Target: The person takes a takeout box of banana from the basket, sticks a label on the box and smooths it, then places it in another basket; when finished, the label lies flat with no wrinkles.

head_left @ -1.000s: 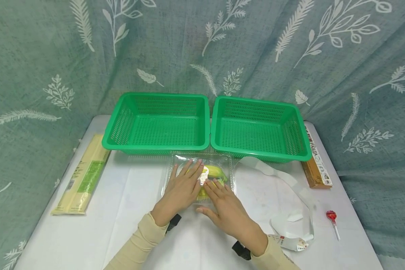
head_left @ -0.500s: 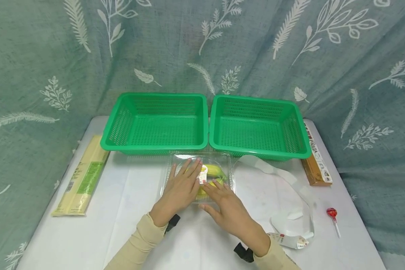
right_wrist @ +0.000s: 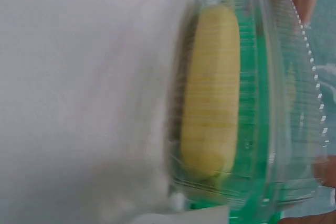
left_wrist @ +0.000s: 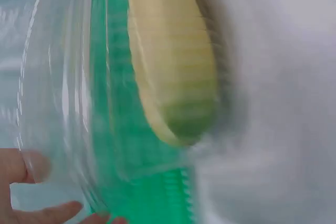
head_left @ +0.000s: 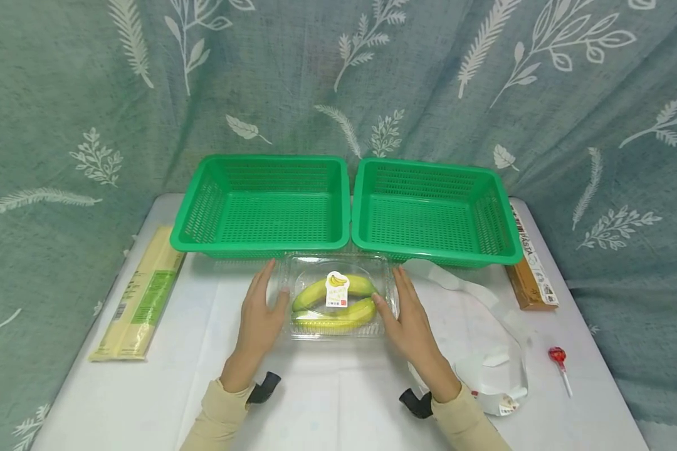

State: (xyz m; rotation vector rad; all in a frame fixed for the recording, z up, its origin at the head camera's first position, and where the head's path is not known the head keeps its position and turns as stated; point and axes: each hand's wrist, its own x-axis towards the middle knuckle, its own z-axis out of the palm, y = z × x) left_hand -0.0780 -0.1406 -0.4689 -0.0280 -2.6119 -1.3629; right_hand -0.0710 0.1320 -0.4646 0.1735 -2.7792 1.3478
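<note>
A clear plastic clamshell box (head_left: 316,264) lies on the white table in the head view, its lid down. Two yellow-green bananas (head_left: 361,286) show inside, below a white sticker (head_left: 336,290) on the lid. Along the box's left side is my left hand (head_left: 258,322), fingers straight and thumb at the edge. My right hand (head_left: 416,329) flanks the other side, its fingers extended and its thumb over the lid's right corner. Both wrist views are blurred; the left thumb (left_wrist: 34,166) overlaps the rim there, and one banana (right_wrist: 212,93) fills the right one's middle.
Two green baskets (head_left: 284,245) (head_left: 429,252) stand side by side just behind the box. A noodle packet (head_left: 141,300) lies at left. On the right are a curled white paper strip (head_left: 485,297), a pasta box (head_left: 533,285) and a red lollipop (head_left: 557,355).
Both hands have left the top of the lid and spread apart to the box's two sides, uncovering the bananas and sticker. The box keeps its place.
</note>
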